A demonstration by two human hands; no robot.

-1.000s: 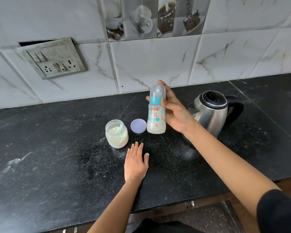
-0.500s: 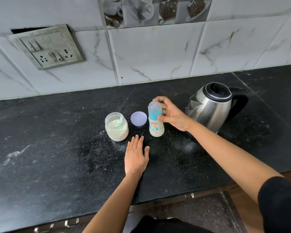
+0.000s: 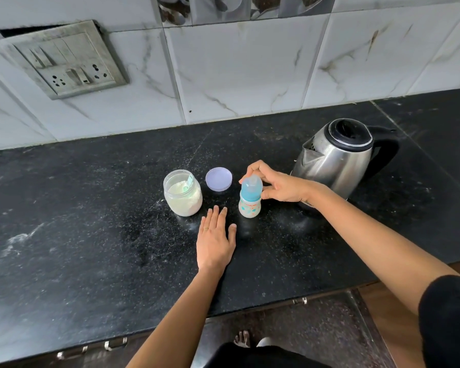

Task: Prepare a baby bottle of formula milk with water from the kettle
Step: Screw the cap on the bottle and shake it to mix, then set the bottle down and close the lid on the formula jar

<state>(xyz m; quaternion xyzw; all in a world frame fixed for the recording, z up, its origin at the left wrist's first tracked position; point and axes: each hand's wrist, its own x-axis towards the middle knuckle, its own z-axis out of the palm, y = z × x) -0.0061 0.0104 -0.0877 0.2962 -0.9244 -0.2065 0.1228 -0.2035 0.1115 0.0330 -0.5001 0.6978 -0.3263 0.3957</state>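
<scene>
Now, what I see:
Counter (image 3: 91, 235): black stone.
Kettle (image 3: 337, 158): right of bottle.
Left hand (image 3: 215, 243): flat, fingers spread.
Right hand (image 3: 279, 185): fingertips pinching bottle's cap.
Jar (image 3: 182, 193): open, powder inside.
Bottle (image 3: 250, 200): upright between jar and kettle.
Lid (image 3: 218, 179): behind, loose.

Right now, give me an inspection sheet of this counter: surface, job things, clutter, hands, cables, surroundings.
Surface: black counter, dusted with pale specks.
Job's things: bottle upright, capped; jar open, powder and scoop inside; lid flat between them; kettle lid shut, behind the right hand.
Clutter: nothing seen.
Grippers: right hand fingers around the bottle's cap; left hand flat on the counter, empty.
Cables: nothing seen.
Surroundings: marble-look wall tiles; switch plate tilted in its opening.
</scene>
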